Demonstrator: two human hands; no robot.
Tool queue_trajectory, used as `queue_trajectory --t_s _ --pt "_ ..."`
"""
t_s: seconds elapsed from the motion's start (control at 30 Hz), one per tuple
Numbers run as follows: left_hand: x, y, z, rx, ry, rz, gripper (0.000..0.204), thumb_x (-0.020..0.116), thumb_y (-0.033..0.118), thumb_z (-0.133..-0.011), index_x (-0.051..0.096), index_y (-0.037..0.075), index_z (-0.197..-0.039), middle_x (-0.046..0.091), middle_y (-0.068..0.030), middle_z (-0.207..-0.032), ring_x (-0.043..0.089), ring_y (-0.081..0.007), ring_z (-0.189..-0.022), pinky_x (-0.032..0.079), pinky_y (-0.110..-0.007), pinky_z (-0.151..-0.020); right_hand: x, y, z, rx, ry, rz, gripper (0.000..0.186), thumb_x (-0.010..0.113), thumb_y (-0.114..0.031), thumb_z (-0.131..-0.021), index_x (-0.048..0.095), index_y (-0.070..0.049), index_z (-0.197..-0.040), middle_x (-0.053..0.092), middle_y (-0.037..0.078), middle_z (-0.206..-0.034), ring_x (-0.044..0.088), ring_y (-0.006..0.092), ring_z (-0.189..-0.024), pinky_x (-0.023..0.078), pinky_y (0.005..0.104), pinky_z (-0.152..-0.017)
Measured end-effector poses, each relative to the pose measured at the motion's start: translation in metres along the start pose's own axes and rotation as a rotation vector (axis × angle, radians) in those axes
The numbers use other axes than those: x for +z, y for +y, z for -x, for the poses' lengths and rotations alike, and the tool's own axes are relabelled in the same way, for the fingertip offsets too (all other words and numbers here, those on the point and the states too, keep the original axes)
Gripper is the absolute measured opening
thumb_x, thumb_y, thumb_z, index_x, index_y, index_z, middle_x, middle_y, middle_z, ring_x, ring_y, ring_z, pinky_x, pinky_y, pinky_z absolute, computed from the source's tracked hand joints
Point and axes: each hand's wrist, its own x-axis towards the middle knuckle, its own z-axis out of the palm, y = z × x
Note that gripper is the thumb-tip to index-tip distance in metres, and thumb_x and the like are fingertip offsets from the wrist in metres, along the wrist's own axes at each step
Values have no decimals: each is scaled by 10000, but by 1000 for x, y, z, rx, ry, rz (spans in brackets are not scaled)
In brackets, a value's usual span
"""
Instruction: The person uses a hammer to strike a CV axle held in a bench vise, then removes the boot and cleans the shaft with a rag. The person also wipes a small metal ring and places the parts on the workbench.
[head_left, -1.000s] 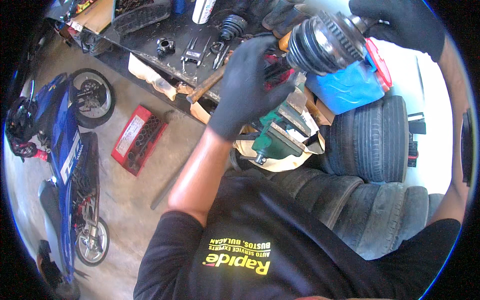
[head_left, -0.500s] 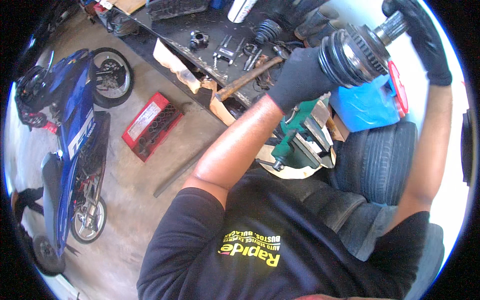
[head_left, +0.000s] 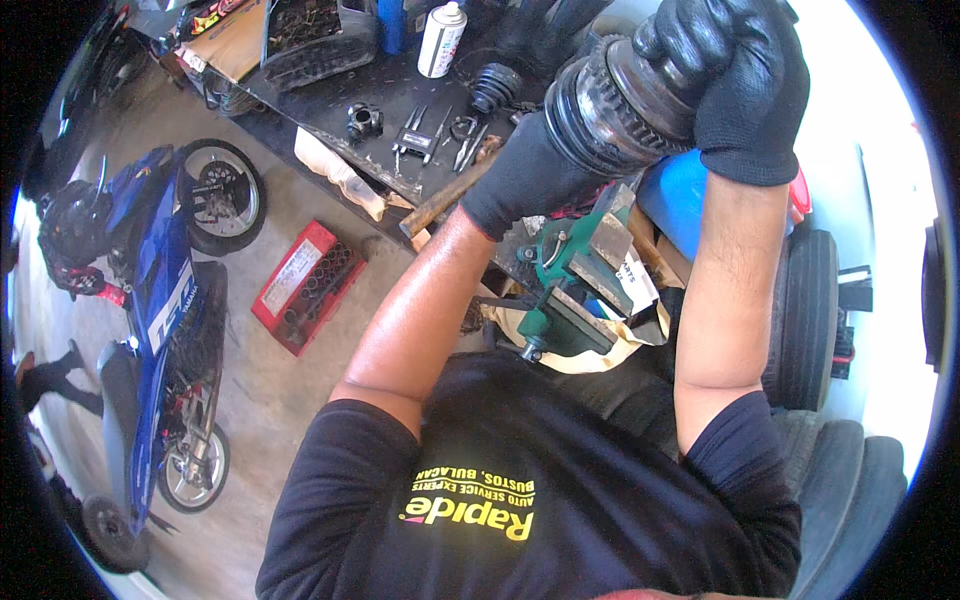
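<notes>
Head view: your black-gloved right hand (head_left: 735,85) clasps the upper end of the dark ribbed metal axle joint (head_left: 625,100); your left hand (head_left: 530,175) cups its wide end. Raised above the green bench vise (head_left: 565,290), its long axis tilts lower-left to upper-right.

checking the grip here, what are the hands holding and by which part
Both gloved hands hold one round metal joint housing. The right hand wraps over its narrow upper end; the left hand supports its wide toothed end from below.
</notes>
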Motion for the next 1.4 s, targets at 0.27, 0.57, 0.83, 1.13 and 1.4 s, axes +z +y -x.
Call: queue_trajectory --t_s 0.27,0.57,0.83,1.13,1.4 --pt "-23 39 -1 -526 318 635 1025 963 305 -687 412 36 -1508 525 -163 -1484 494 -314 -1393 320 -435 -1231 -13 17 4 -31 -9 -169 243 580 -163 -1042 671 32 -1156 506 5 -671 490 96 -532 397 244 -456" --pt "-56 55 -10 -380 493 404 1283 1038 423 -536 309 22 -1513 492 -163 -1427 529 -299 -1316 448 -443 -1120 -13 24 10 -69 67 -180 231 559 -151 -1041 675 22 -1140 439 -20 -602 416 89 -460 366 246 -426" --pt "-56 26 -5 -331 258 665 1137 1028 402 -494 520 1 -1429 638 -167 -1349 609 -279 -1264 451 -412 -1109 -5 21 8 -112 114 -192 225 540 -141 -1039 679 13 -1126 379 -42 -541 349 84 -396 337 248 -399" --pt "-26 35 17 -301 460 462 1044 988 362 -557 499 28 -1417 566 -140 -1314 570 -286 -1229 438 -403 -1087 15 14 10 -83 330 -106 201 579 -210 -1018 666 -31 -992 416 -48 -548 377 91 -396 367 253 -411" --pt "-14 27 23 -414 482 661 974 1005 382 -533 582 27 -1335 571 -118 -1185 576 -292 -1087 462 -418 -993 -1 24 10 -333 -6 120 304 586 -93 -1024 616 31 -1300 513 0 -697 461 88 -502 423 234 -467"
